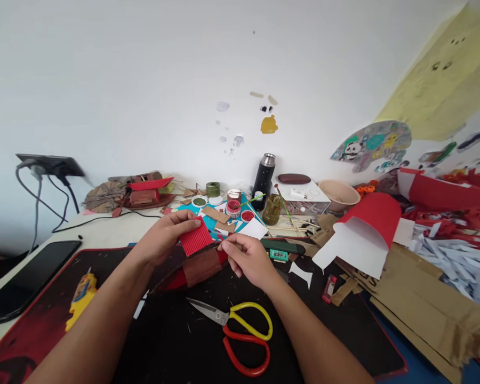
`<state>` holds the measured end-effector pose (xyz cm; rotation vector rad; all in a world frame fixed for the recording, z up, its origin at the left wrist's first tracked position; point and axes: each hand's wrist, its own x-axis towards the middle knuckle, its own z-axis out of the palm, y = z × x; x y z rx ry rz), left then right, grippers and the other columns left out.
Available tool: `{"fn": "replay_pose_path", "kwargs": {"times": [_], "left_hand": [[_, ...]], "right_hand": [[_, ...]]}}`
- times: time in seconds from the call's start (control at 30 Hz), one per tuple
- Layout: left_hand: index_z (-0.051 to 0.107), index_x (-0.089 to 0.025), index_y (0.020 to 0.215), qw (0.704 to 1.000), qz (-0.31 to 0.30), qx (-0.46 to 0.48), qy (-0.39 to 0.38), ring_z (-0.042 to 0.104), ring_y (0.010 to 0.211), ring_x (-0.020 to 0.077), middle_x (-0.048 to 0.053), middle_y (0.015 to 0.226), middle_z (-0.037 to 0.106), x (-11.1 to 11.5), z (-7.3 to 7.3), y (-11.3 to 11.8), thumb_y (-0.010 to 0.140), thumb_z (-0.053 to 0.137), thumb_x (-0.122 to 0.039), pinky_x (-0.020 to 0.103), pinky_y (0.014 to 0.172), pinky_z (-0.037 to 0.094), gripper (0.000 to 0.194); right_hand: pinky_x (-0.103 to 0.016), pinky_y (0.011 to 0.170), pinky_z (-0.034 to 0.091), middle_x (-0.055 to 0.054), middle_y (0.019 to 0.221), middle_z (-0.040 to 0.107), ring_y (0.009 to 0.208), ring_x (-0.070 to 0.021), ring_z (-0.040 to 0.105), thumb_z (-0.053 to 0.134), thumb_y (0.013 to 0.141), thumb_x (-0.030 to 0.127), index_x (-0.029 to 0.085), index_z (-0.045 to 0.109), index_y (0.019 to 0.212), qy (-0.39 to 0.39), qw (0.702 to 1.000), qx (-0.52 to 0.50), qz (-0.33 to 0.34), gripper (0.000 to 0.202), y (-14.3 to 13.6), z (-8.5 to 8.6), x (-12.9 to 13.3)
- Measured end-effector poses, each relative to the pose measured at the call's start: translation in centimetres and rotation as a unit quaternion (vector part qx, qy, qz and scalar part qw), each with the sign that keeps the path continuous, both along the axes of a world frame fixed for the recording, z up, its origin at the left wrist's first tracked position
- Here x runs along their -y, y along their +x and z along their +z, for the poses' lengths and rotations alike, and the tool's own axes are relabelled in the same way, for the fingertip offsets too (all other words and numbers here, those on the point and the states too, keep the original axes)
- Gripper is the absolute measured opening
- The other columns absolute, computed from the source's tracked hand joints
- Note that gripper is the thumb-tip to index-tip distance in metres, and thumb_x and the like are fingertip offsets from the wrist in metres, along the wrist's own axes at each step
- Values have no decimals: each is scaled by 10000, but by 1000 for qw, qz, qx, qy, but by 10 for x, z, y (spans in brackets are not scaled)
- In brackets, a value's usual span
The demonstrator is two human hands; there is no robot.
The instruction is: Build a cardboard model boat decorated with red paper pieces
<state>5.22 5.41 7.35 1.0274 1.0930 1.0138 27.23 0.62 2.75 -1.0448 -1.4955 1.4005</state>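
My left hand pinches a small red corrugated card between thumb and fingers, its ridged face toward me. To the right of the card, my right hand has thumb and fingertips pressed together; what is between them, if anything, is too small to make out. Below both hands lies a brown and red cardboard model, shaped like a boat, partly hidden by them. Nearer to me on the dark mat rest scissors with one yellow and one red handle, blades parted.
A yellow glue gun and a dark phone lie at left. Behind stand paint pots, a black flask and a brush jar. A curved red-and-white sheet, cardboard and paper scraps crowd the right.
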Motion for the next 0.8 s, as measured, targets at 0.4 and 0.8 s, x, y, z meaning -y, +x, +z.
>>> {"fn": "replay_pose_path", "kwargs": {"times": [0.4, 0.8], "left_hand": [[582, -192, 647, 996, 43, 69, 31, 522, 517, 101, -47, 600, 604, -11, -4, -14, 499, 994, -400, 198, 507, 376, 485], [595, -185, 650, 994, 50, 90, 27, 510, 501, 84, -54, 597, 605, -12, -3, -17, 463, 1014, -324, 177, 485, 393, 480]], "right_hand": [[-339, 890, 489, -82, 1127, 767, 1042, -273, 704, 810, 913, 428, 228, 765, 1261, 130, 869, 462, 122, 405, 34, 27, 84], [-358, 901, 539, -153, 1250, 752, 1060, -323, 743, 668, 901, 251, 183, 660, 1396, 124, 791, 571, 182, 500, 32, -4, 110]]}}
